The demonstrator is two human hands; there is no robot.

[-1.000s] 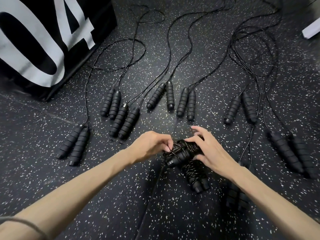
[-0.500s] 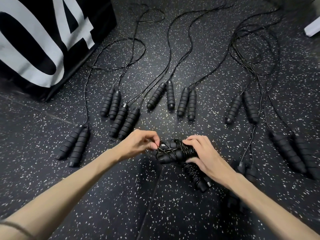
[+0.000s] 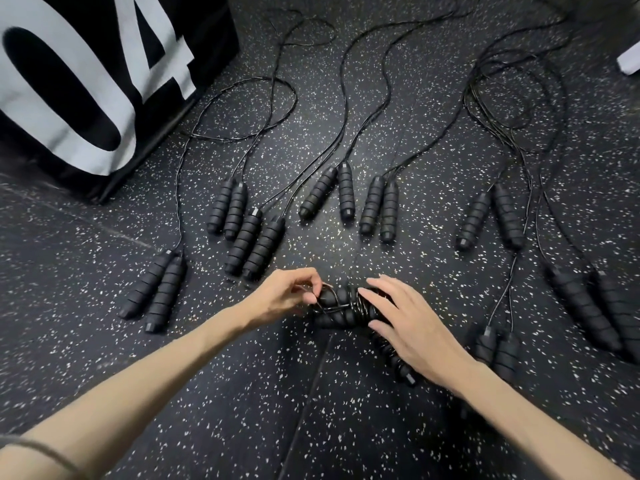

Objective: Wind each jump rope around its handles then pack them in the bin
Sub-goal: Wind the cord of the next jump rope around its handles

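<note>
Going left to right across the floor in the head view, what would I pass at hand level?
Loose handle pair → left hand → wound rope → right hand → small handle pair → big handle pair.

The wound handle bundle (image 3: pixel 341 308) has turned from slanted to lying nearly level, shifting a little leftward; the left hand (image 3: pixel 284 299) has drawn back from it, now pinching the cord end beside its left tip; the right hand (image 3: pixel 405 323) has loosened, its fingers now spread straighter over the bundle.
</note>
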